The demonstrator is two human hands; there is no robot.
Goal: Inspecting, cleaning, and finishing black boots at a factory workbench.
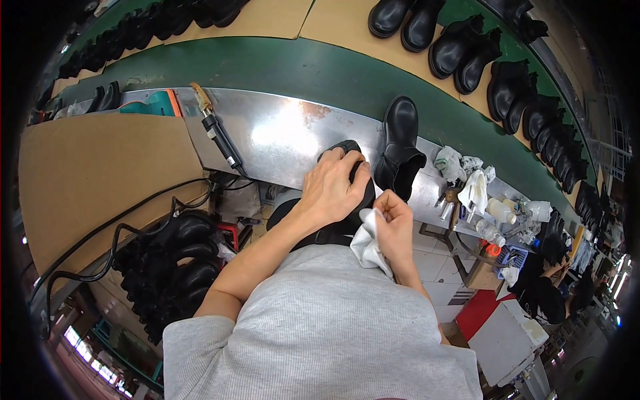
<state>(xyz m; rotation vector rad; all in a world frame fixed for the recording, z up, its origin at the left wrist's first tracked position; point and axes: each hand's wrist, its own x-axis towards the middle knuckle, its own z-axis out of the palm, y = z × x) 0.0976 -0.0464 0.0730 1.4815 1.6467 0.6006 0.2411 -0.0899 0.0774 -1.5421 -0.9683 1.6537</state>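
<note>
Standing boot (401, 130), black, on metal bench (267, 137). Just left of it: second boot (364, 204), black, grasped by the person's left hand (332, 181). Nearer the person than the standing boot: right hand (396, 228), pinching white cloth (367, 243). Right of the standing boot: crumpled rags (449, 163). Well left: black handheld tool (221, 139).

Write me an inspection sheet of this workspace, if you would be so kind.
Surface: metal bench, reflecting light.
Job's things: black boot, white cloth, second boot on the bench.
Clutter: white rags and clear bottles at right; black handheld tool at left.
Hands: left hand curled over the black boot; right hand pinching the cloth.
Cables: black cables looping across cardboard at left.
Surroundings: boot rows beyond the bench; another person at far right.
</note>
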